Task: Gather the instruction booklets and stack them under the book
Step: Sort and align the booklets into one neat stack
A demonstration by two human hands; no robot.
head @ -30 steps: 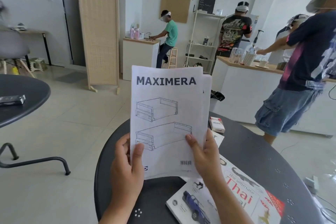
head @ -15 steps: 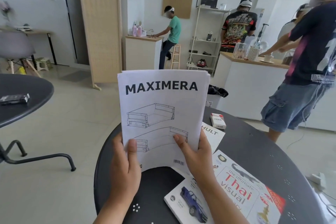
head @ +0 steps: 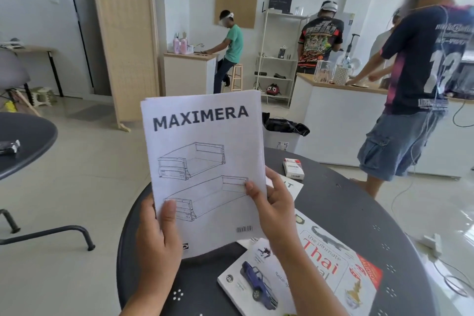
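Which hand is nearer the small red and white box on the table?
Right. The right hand holds the MAXIMERA booklet's right edge, just below-left of the box. The left hand grips the booklet's lower left corner, across the page from it.

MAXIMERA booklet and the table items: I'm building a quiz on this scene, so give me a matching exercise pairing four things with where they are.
Things:
1. MAXIMERA booklet
2. Thai book
3. small red and white box
4. booklet with a blue truck

Places:
A. flat on the table, near its far edge
B. held upright in both hands
C. lying at the near edge, left of the book
D. lying right of the right hand

Pairs: 1-B, 2-D, 3-A, 4-C
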